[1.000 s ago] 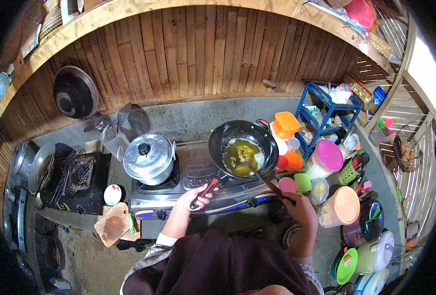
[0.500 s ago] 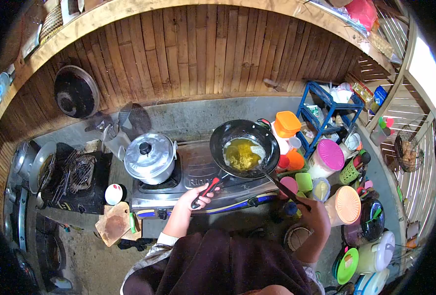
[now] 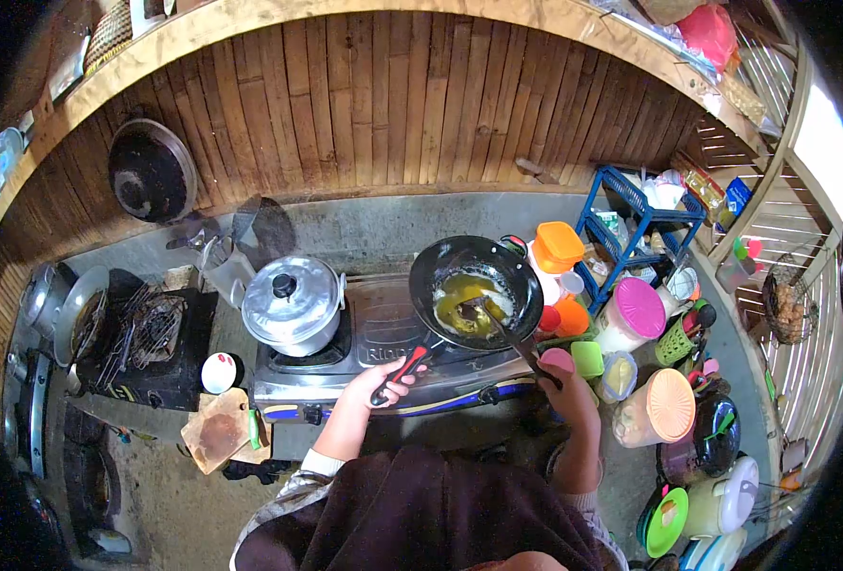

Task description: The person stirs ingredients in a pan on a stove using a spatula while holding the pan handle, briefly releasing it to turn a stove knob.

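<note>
While the left hand (image 3: 381, 380) is clamped on its handle (image 3: 408, 361), the wok (image 3: 445, 262) sits on the stove (image 3: 374, 328), handle pointing down-left toward the person. The right hand (image 3: 561, 387) grips the spatula (image 3: 512, 341), which slants up-left with its blade in the wok.

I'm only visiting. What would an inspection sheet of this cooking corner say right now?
Surface: steel gas stove, both burners occupied.
Job's things: black wok on the right burner with yellow food in it; spatula tip in the wok.
Clutter: lidded pot on the left burner; coloured-lid jars to the right; cutting board front left.
Grips: left hand closed on the wok handle; right hand closed on the spatula.
Cables: nothing seen.
Surroundings: wooden plank wall; blue rack.
</note>
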A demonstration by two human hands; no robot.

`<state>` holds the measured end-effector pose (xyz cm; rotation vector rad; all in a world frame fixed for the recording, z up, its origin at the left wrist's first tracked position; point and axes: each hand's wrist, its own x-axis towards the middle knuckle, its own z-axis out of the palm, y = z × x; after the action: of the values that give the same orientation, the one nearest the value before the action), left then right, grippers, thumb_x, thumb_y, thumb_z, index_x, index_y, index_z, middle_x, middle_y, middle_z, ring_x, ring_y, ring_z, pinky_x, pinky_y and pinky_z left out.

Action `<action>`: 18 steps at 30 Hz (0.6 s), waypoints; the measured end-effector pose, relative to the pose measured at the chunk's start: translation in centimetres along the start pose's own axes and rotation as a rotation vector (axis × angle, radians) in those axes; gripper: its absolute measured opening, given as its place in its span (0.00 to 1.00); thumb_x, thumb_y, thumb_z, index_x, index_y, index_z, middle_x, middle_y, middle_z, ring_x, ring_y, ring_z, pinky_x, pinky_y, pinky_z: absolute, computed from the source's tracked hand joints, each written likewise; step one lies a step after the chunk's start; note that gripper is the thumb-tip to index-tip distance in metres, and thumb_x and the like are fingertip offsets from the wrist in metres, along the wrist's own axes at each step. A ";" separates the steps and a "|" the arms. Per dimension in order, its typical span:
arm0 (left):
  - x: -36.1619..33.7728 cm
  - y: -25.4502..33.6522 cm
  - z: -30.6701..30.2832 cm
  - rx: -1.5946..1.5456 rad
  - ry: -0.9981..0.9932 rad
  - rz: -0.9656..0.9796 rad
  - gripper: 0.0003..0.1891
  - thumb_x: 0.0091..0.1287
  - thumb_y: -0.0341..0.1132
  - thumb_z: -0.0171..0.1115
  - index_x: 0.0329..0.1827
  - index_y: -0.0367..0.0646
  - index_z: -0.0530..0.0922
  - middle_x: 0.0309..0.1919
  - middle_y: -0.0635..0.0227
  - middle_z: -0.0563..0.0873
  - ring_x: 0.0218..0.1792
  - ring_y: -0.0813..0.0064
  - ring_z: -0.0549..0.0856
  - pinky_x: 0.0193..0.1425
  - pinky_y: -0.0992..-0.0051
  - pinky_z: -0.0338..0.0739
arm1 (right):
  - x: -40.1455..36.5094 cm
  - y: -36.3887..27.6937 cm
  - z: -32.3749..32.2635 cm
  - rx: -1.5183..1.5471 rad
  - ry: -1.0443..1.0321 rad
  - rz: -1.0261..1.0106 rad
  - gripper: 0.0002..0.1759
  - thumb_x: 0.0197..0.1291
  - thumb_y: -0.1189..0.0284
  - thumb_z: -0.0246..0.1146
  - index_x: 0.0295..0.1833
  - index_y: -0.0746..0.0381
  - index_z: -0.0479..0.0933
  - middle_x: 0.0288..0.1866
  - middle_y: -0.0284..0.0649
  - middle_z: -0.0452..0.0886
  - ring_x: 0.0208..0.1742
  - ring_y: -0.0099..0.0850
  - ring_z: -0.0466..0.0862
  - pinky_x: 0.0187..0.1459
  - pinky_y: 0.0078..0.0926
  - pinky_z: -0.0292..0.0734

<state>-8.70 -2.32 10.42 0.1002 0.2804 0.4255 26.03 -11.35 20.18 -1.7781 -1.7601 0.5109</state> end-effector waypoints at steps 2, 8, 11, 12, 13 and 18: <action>0.0 0.0 0.2 0.002 0.008 0.001 0.22 0.70 0.45 0.45 0.59 0.38 0.63 0.28 0.70 0.70 0.15 0.88 0.64 0.09 0.91 0.55 | 0.8 0.4 0.9 0.034 0.030 -0.068 0.19 0.52 0.72 0.62 0.51 0.61 0.75 0.42 0.52 0.79 0.42 0.40 0.81 0.45 0.30 0.73; -0.1 0.0 0.3 -0.005 0.030 0.002 0.22 0.70 0.45 0.44 0.58 0.38 0.64 0.26 0.71 0.70 0.14 0.88 0.64 0.09 0.91 0.55 | 3.4 2.0 4.9 0.201 -0.018 -0.075 0.22 0.52 0.77 0.61 0.56 0.58 0.72 0.49 0.54 0.76 0.51 0.49 0.76 0.50 0.35 0.72; 0.0 0.0 0.2 -0.001 0.034 0.003 0.22 0.70 0.45 0.44 0.59 0.38 0.64 0.26 0.71 0.70 0.14 0.88 0.64 0.09 0.91 0.55 | 4.0 2.0 5.8 0.131 0.036 -0.103 0.23 0.53 0.77 0.59 0.58 0.58 0.70 0.48 0.55 0.76 0.51 0.49 0.76 0.52 0.35 0.71; 0.0 0.0 0.1 0.004 0.029 0.007 0.21 0.70 0.44 0.45 0.58 0.38 0.64 0.26 0.71 0.70 0.14 0.88 0.64 0.09 0.91 0.56 | 4.0 1.4 5.7 0.129 0.065 -0.095 0.23 0.53 0.77 0.59 0.58 0.59 0.70 0.48 0.56 0.76 0.51 0.49 0.76 0.52 0.35 0.70; 0.0 0.0 0.0 0.008 0.024 0.009 0.21 0.70 0.44 0.45 0.58 0.38 0.64 0.26 0.71 0.70 0.14 0.88 0.64 0.10 0.91 0.56 | 3.9 1.0 5.6 0.127 0.095 -0.086 0.23 0.53 0.77 0.58 0.58 0.60 0.70 0.48 0.56 0.76 0.51 0.49 0.76 0.52 0.35 0.70; 0.1 0.0 -0.3 -0.013 0.011 0.003 0.22 0.69 0.44 0.46 0.58 0.37 0.64 0.26 0.71 0.70 0.15 0.87 0.64 0.10 0.90 0.56 | 3.1 -0.2 3.9 0.196 0.043 0.054 0.23 0.52 0.79 0.58 0.57 0.65 0.69 0.50 0.57 0.75 0.53 0.47 0.76 0.55 0.33 0.69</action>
<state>-8.72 -2.26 10.12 0.0861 0.2883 0.4311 23.57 -7.80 17.73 -1.6903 -1.5782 0.6398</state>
